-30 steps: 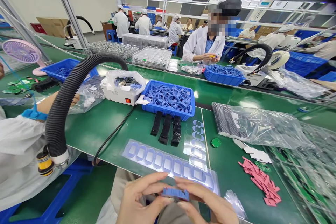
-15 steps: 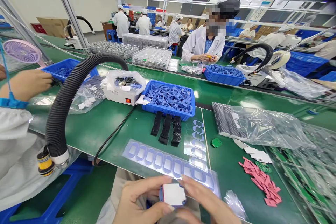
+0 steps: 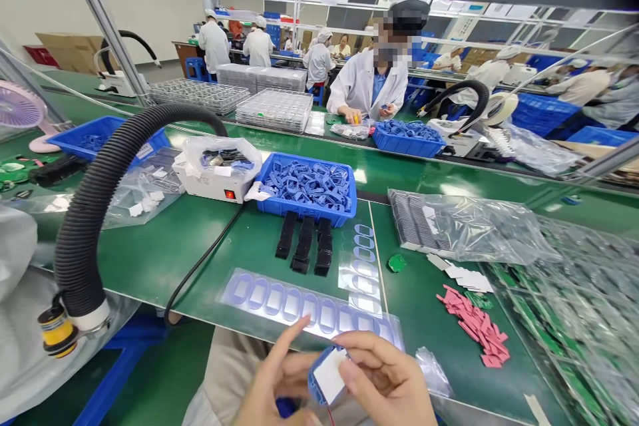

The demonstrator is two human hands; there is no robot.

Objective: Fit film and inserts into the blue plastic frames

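Low in the head view, both my hands hold one small blue plastic frame point(image 3: 315, 381) with a white square pad on its face. My left hand point(image 3: 277, 383) cups the frame from the left, forefinger raised. My right hand point(image 3: 387, 379) curls over the pad's right side, fingertips pressing on it. A thin red wire hangs below the part. Just beyond my hands, on the green bench, lies a clear strip of blue oval rings point(image 3: 309, 306).
A blue bin of blue frames point(image 3: 305, 188) stands mid-bench with black foam stacks point(image 3: 304, 245) before it. Pink tabs point(image 3: 476, 327) and bagged parts point(image 3: 464, 223) lie right. A black ribbed hose point(image 3: 100, 193) arcs at left. A white-coated person works opposite.
The blue part was turned from edge-on to showing its white pad. The view shifted right and up a little. The neighbour's hand at left has left the view.
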